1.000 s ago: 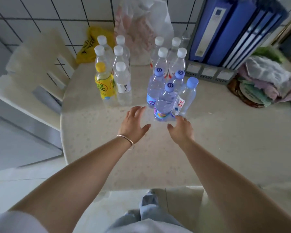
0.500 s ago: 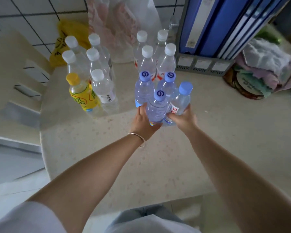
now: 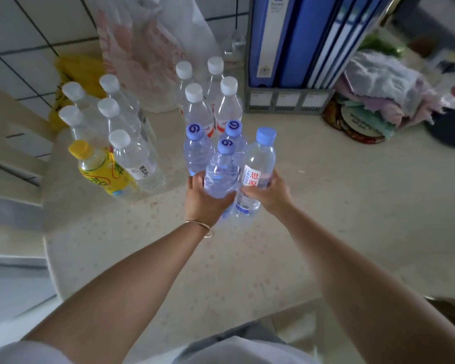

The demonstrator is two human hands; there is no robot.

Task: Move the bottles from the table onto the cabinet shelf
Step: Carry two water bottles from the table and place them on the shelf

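Note:
My left hand (image 3: 204,199) grips a clear bottle with a purple-blue cap (image 3: 222,170) around its lower body. My right hand (image 3: 269,194) grips a taller clear bottle with a light blue cap and a red-lettered label (image 3: 258,166). Both bottles are held close together, just above or at the beige table (image 3: 326,206); I cannot tell which. Two more purple-capped bottles (image 3: 197,151) stand right behind them. Several white-capped bottles (image 3: 208,101) stand farther back. At the left stand more white-capped bottles (image 3: 111,114) and a yellow drink bottle (image 3: 100,169).
Blue binders in a grey rack (image 3: 300,43) stand at the back right, with a pile of cloths (image 3: 384,90) beside them. Plastic bags (image 3: 147,48) lean on the tiled wall. A cream chair (image 3: 13,143) stands at the table's left edge. No cabinet shelf is in view.
A second ago both hands were open above the table in front of the bottles. They reached forward and each took hold of a bottle; the grips have since tightened.

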